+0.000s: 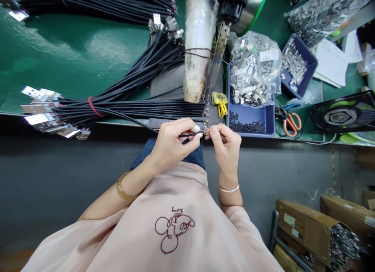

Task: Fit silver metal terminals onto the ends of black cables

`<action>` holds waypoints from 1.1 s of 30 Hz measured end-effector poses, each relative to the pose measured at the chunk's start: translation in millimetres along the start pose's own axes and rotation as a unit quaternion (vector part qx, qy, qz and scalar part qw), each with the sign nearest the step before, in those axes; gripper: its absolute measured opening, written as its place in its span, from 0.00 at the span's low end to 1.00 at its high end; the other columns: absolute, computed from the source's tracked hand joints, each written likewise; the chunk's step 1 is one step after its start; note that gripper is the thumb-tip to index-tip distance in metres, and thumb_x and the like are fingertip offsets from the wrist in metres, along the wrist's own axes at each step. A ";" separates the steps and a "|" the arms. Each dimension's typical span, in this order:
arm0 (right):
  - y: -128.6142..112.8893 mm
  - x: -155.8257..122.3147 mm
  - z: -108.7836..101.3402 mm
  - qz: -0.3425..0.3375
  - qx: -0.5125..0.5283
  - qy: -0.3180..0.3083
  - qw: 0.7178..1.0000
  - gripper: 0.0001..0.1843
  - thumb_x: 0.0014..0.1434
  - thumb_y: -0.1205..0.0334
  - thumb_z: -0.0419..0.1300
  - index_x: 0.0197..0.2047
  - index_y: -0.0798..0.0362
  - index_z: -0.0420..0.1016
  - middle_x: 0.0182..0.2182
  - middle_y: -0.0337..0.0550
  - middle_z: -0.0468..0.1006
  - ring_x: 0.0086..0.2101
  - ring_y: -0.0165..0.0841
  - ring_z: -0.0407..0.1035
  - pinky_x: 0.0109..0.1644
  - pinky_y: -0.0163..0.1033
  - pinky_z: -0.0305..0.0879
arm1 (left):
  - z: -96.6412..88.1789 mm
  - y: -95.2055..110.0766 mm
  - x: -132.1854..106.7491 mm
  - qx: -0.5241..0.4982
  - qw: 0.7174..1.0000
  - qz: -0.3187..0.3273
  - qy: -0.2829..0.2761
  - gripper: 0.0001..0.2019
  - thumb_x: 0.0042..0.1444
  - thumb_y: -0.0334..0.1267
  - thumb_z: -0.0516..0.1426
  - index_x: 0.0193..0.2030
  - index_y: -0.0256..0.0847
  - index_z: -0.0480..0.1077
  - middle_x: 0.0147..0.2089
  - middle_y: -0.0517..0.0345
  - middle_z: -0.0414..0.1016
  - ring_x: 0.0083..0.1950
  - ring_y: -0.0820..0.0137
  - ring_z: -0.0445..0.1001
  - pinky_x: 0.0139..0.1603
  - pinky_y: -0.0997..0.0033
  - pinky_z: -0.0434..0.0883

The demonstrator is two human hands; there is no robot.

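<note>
We note a green bench [73, 49] carrying a bundle of black cables [140, 106], with a blue tray [252, 118] at right. At the bench edge, our left hand [171, 145] pinches one black cable's end [190, 135]; our right hand [224, 145] fingertips are closed on a tiny metal piece [206, 132] touching it.

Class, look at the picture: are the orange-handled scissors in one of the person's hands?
No, the orange-handled scissors lie on the green bench to the right of the blue tray, while the left hand and right hand pinch a black cable.
</note>
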State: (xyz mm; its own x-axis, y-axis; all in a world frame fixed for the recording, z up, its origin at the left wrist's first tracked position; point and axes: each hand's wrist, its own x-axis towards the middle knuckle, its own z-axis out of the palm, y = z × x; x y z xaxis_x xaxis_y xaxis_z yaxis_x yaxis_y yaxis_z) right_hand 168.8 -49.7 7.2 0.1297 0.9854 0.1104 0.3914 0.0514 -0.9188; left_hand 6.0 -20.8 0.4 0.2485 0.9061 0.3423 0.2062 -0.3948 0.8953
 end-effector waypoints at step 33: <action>-13.1 -8.8 -8.1 -0.124 -0.023 0.176 0.976 0.09 0.69 0.61 0.55 0.52 0.43 0.67 0.33 0.35 0.82 0.20 0.28 0.72 0.24 0.37 0.70 | -1.0 4.5 7.5 -0.147 0.976 -0.155 0.047 0.05 0.53 0.33 0.61 0.28 0.35 0.77 0.23 0.63 0.68 0.24 0.79 0.62 0.23 0.79 0.59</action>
State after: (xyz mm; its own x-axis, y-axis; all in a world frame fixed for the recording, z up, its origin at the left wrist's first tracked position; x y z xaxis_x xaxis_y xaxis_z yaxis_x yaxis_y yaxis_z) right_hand 170.0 -60.4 21.3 0.3268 0.8265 0.4584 0.4899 0.2666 -0.8300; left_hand 7.9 -15.6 7.3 0.1264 0.9905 0.0539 -0.0256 -0.0510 0.9984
